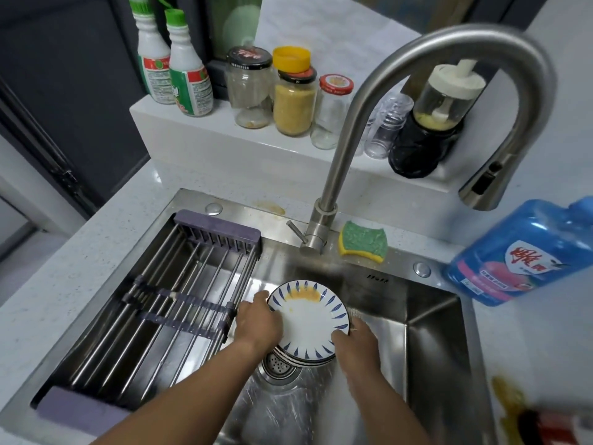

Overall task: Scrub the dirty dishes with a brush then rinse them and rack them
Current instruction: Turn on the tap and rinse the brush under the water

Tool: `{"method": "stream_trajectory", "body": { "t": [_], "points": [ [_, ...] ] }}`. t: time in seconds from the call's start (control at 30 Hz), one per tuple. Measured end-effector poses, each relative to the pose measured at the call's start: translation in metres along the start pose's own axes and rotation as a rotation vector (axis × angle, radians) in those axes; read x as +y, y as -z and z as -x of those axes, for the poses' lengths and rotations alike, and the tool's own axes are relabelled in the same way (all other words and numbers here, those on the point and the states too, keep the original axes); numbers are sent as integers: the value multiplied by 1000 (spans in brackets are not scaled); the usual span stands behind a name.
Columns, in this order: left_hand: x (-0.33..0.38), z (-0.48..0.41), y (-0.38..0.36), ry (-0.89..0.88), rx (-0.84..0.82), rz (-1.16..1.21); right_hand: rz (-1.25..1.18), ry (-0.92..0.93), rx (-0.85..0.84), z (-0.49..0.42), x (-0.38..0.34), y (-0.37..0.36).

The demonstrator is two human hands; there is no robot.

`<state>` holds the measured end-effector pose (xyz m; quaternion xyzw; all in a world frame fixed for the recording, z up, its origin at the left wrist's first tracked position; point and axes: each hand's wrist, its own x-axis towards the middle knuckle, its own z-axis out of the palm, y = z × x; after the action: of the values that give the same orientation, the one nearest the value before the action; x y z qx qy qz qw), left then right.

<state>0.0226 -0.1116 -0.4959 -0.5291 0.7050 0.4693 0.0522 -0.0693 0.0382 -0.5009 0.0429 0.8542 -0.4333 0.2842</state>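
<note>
A white plate with blue rim strokes and an orange smear near its far edge tops a small stack of plates in the steel sink. My left hand grips the plate's left rim. My right hand holds the plate's lower right rim, fingers curled; something pale and bristly shows beside it, too hidden to tell. A grey roll-up rack spans the sink's left half.
A tall curved tap rises behind the sink, its head at the right. A green and yellow sponge lies by its base. A blue detergent bottle stands on the right counter. Jars and bottles line the back ledge. The drain is partly covered.
</note>
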Motion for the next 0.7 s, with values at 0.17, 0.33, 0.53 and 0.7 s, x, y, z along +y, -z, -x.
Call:
{"method": "stream_trajectory", "body": {
  "t": [0.17,0.33,0.53,0.7],
  "points": [
    [16,30,11,-67,-38,339,-316,47,32,44,-23,18],
    [49,76,47,-30,-279,658,-510,166,24,102,-78,66],
    [78,107,106,-117,-303,665,-443,437,173,126,-162,148],
    [94,116,128,-153,-265,624,-443,565,330,131,-242,199]
  ]
}}
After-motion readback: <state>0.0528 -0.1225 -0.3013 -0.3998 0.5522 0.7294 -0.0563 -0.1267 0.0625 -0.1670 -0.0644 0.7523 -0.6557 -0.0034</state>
